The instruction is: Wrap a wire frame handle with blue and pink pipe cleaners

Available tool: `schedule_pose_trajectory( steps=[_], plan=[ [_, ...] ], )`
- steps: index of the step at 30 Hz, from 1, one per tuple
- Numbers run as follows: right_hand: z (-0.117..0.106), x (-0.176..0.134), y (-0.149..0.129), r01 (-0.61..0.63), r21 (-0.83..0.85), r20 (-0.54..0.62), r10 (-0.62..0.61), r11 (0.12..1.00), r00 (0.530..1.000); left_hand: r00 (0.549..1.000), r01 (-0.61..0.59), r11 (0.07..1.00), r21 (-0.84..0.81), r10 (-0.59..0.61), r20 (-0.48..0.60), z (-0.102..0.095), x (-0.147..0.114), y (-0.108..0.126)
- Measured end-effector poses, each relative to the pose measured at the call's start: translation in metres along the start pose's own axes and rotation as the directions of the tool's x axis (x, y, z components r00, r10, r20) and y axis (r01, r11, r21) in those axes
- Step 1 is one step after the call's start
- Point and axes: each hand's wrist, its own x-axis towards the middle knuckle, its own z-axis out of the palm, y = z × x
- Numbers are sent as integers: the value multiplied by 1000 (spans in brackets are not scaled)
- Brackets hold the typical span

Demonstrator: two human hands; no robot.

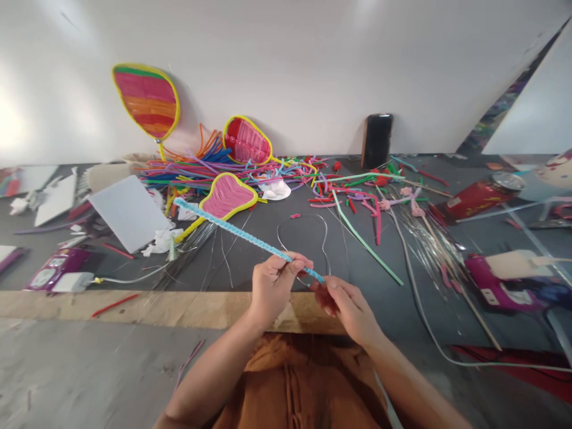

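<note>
"Blue twisted strip (245, 234): how are we gripping it?"
"Our left hand (274, 283) pinches it near its lower end; our right hand (351, 301) pinches that end, above the table edge (210, 308)"
"Anything in our way?"
"Bent wire (325, 230) lies just beyond our hands; the strip crosses before a pink paddle (229, 195); farther right, a green strip (365, 241)"

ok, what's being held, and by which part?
A light-blue twisted strip: left hand pinches it near its lower end, right hand grips that end.
</note>
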Motion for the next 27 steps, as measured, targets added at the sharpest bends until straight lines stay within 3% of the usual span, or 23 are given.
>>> schedule_pose_trajectory(
  steps=[7,13,15,18,21,23,27],
  plan=[
    [-12,4,2,-28,-87,-41,25,996,999,1000,4,1000,-8,-5,-25,-3,2,-2],
    [-6,7,0,-4,-234,-7,3,972,1000,998,17,999,28,-18,53,-1,1,-11],
    [-6,9,-2,14,-340,-36,-27,940,999,996,16,994,108,-26,86,-4,2,-12],
    [-11,11,-5,43,-483,-97,-102,874,990,983,-10,917,399,-63,171,-13,0,-4],
    [-18,12,-5,60,-575,-128,-162,816,978,966,-152,741,654,-30,258,-17,-8,12],
    [-21,12,-4,79,-625,-123,-199,776,972,937,-309,678,667,98,335,-16,-13,22],
    [-21,12,-6,175,-725,-36,-291,666,956,792,-606,457,651,422,441,-12,-10,27]
  ],
)
